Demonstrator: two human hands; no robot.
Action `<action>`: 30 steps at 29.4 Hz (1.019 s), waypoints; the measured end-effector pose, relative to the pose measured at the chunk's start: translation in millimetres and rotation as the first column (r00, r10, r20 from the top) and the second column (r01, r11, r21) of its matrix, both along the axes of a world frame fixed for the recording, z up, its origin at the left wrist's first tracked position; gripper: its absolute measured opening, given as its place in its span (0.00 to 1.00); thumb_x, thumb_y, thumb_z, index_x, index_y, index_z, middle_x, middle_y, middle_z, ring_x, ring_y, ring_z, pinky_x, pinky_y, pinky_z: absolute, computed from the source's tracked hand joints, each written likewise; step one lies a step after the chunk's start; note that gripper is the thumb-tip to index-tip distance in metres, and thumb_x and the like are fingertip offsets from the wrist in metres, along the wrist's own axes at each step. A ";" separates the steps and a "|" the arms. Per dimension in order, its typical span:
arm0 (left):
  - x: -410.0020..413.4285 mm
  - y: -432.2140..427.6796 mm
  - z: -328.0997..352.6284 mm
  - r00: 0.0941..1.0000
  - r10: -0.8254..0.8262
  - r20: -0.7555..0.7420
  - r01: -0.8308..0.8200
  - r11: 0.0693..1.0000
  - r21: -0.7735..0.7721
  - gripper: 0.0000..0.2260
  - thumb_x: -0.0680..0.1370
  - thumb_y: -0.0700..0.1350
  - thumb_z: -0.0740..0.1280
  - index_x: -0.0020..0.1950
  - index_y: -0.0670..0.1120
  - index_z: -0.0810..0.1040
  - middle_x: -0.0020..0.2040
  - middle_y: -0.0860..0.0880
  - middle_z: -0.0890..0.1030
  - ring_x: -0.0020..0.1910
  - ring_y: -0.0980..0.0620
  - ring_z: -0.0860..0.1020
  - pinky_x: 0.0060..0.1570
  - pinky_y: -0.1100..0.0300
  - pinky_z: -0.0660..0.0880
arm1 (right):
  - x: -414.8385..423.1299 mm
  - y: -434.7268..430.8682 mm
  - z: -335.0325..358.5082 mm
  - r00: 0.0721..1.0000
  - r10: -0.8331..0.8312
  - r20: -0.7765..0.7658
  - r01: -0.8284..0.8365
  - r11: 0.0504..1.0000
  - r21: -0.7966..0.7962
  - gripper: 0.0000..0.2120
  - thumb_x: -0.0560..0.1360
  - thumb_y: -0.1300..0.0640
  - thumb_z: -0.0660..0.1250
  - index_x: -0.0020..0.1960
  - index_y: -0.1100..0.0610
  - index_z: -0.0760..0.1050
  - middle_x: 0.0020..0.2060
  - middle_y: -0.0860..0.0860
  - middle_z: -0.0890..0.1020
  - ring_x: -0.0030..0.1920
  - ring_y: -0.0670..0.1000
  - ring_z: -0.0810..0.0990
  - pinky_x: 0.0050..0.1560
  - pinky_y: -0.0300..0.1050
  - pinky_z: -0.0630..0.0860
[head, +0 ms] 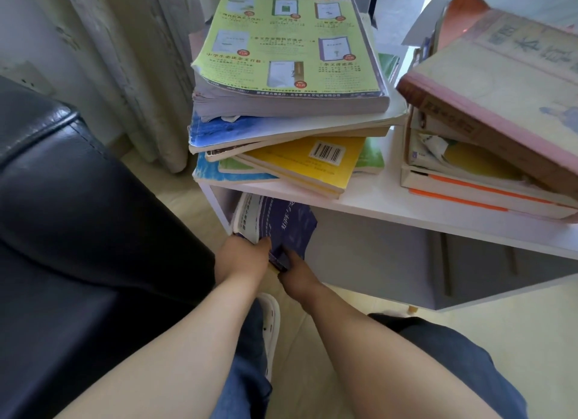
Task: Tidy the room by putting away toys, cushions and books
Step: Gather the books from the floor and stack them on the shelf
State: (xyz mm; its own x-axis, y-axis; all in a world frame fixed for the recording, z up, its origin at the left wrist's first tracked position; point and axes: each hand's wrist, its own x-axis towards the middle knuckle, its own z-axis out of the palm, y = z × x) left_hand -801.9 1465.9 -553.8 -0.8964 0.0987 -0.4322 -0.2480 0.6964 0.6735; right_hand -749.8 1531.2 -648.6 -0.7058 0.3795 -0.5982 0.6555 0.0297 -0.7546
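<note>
We hold a purple book (pixel 281 221) at the open lower compartment of the white shelf (pixel 375 205), at that compartment's left end. Its cover is dark purple with pale lettering, and the off-white page edges show along its left side. Its long axis runs from our hands up and away into the opening, leaning a little to the right, with the far end under the shelf's top board.

Our left hand (pixel 242 257) grips the near left edge, thumb on the cover. Our right hand (pixel 298 277) touches the near bottom corner; its other fingers are hidden, so we cannot tell how it holds.

On top of the shelf stand a stack of books (pixel 287 43) and a second pile (pixel 488 105). Left of the shelf is a black sofa (pixel 78 215).
</note>
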 end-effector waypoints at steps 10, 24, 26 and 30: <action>-0.9 -5.0 -5.4 0.998 -0.008 0.062 0.006 0.999 0.044 0.14 0.75 0.49 0.67 0.58 0.44 0.76 0.52 0.43 0.82 0.49 0.43 0.82 0.48 0.46 0.80 | -7.7 15.9 -0.6 0.997 0.080 -0.012 -0.080 0.997 0.000 0.25 0.77 0.63 0.58 0.72 0.52 0.63 0.60 0.53 0.73 0.58 0.53 0.72 0.60 0.48 0.69; -0.8 -13.6 -0.2 0.973 -0.020 0.230 0.020 1.000 0.002 0.11 0.78 0.50 0.63 0.50 0.43 0.77 0.46 0.45 0.83 0.45 0.47 0.82 0.46 0.53 0.79 | 20.7 25.9 34.0 0.998 -0.004 0.055 -0.002 0.994 0.107 0.09 0.75 0.63 0.60 0.55 0.56 0.72 0.49 0.55 0.76 0.48 0.55 0.75 0.43 0.42 0.69; 3.1 -17.4 9.1 0.982 -0.036 0.184 0.043 0.999 -0.033 0.10 0.79 0.49 0.62 0.48 0.44 0.77 0.46 0.44 0.83 0.45 0.46 0.82 0.49 0.52 0.79 | 29.4 26.4 47.2 0.998 -0.045 0.037 0.038 0.984 0.174 0.15 0.76 0.64 0.60 0.62 0.59 0.72 0.58 0.57 0.76 0.57 0.58 0.75 0.52 0.46 0.72; 16.8 -24.5 33.5 0.975 -0.221 0.003 0.221 0.975 -0.022 0.07 0.79 0.48 0.60 0.49 0.49 0.76 0.46 0.47 0.80 0.42 0.48 0.80 0.38 0.57 0.78 | 45.7 27.7 80.2 0.998 -0.057 -0.021 0.061 0.967 0.248 0.16 0.77 0.60 0.60 0.65 0.56 0.72 0.62 0.54 0.76 0.60 0.55 0.76 0.60 0.50 0.74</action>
